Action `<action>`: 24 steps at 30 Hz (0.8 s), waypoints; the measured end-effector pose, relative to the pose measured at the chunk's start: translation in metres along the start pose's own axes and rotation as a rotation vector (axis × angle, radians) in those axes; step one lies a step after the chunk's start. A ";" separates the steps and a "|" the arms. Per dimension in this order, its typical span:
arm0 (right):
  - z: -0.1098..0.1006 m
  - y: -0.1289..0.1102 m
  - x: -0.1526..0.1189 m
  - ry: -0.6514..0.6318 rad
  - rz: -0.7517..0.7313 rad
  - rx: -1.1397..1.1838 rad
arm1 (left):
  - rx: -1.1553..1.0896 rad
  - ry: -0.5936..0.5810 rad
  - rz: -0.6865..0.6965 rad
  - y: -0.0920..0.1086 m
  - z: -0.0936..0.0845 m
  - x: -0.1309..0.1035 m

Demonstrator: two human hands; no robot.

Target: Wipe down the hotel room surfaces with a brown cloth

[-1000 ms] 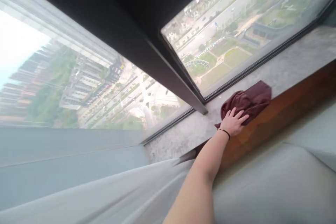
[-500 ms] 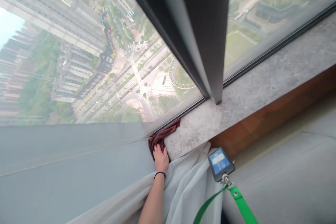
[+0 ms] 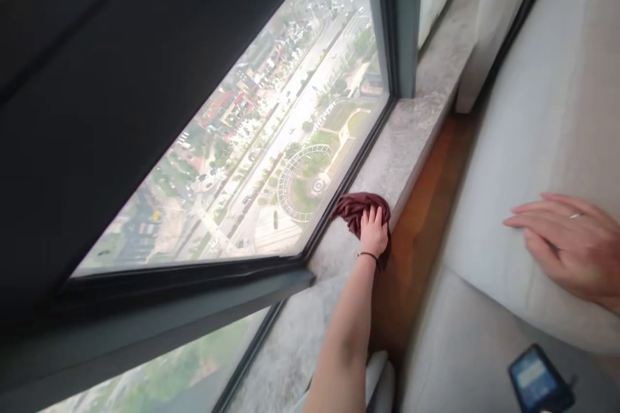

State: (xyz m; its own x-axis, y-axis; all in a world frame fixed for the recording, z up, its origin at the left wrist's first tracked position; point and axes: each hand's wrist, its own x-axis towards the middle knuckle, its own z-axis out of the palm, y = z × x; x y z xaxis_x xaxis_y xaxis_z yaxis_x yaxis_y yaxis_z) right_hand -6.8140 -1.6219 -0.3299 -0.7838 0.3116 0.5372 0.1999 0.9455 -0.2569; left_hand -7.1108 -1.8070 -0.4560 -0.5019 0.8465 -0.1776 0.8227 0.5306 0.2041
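Note:
My left hand (image 3: 374,233) grips a dark maroon cloth (image 3: 356,208), pressing it onto the grey stone windowsill (image 3: 334,251). The bunched cloth reaches from the window frame's edge across the sill, and one end hangs over the front edge beneath my hand. A dark band circles my left wrist. My right hand (image 3: 574,245), with a ring on one finger, lies over the pale sofa (image 3: 513,155) with its fingers stretched out to the left and nothing in it.
Tall window glass (image 3: 271,161) with a city far below borders the sill, split by dark frame posts (image 3: 397,26). A brown gap (image 3: 416,232) separates sill and sofa. A screened device (image 3: 537,377) hangs at lower right. White curtain (image 3: 484,32) hangs at the far end.
The view has swung along the window. My left hand has carried the cloth from the sill's corner by the curtain to past a frame post. My right hand has come into view.

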 end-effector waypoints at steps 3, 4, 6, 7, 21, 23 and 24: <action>0.001 -0.007 0.005 0.026 0.024 0.030 | 0.037 -0.037 0.121 0.018 -0.011 0.057; 0.001 -0.009 0.007 0.019 0.054 0.054 | 0.056 -0.041 0.134 0.016 -0.012 0.050; -0.001 -0.014 0.010 -0.001 0.126 0.114 | 0.108 -0.048 0.080 -0.001 -0.013 0.007; -0.002 -0.017 0.013 -0.001 0.160 0.142 | 0.138 -0.063 -0.016 -0.012 -0.015 -0.022; 0.013 -0.033 0.029 0.154 0.317 0.210 | 0.368 -0.100 -0.578 0.019 -0.028 0.082; 0.017 -0.032 0.029 0.213 0.314 0.184 | 0.332 -0.077 -0.469 0.046 -0.021 0.144; 0.019 -0.030 0.030 0.239 0.302 0.164 | 0.302 -0.069 -0.392 0.060 -0.017 0.174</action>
State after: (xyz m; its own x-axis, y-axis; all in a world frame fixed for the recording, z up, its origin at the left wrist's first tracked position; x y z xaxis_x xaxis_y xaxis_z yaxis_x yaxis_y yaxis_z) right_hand -6.8546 -1.6431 -0.3212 -0.5421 0.6043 0.5839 0.2886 0.7865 -0.5460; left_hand -7.1530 -1.6273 -0.4581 -0.7787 0.5754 -0.2502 0.6211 0.7634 -0.1772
